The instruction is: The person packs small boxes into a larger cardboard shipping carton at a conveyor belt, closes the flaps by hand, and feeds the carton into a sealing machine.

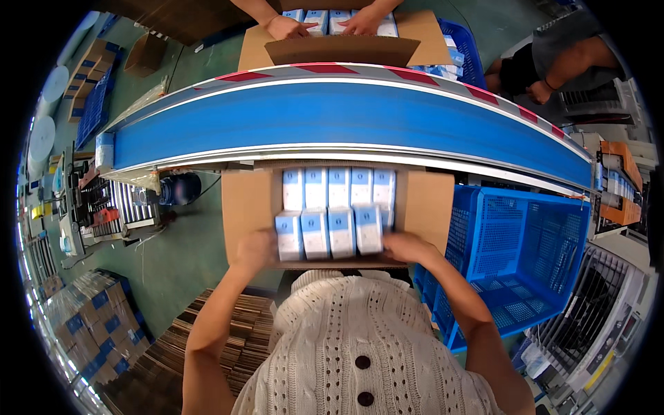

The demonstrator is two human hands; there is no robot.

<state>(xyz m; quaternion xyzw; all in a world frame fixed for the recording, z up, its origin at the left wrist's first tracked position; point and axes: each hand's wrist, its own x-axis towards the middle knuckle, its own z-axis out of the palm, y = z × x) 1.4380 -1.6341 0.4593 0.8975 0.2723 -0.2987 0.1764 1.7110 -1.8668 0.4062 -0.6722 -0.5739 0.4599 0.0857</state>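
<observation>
An open brown carton [427, 207] sits before me with its side flaps spread out. Inside, a back row of small white-and-blue boxes [338, 187] stands upright. Nearer to me is a front row of similar small boxes [315, 235], the rightmost one [369, 232] slightly tilted. My left hand [254, 250], blurred by motion, is at the left end of this front row. At its right end, the fingers of my right hand [404, 247] press against the last box, so the row is gripped between both hands. The lower parts of the boxes are hidden.
A blue conveyor belt [346, 114] crosses just beyond the carton. Blue plastic crates [487, 228] stand at my right, flattened cardboard [235, 325] at lower left. Across the belt, another person's hands [287, 28] work in a second carton [339, 53]; another person [574, 66] is at far right.
</observation>
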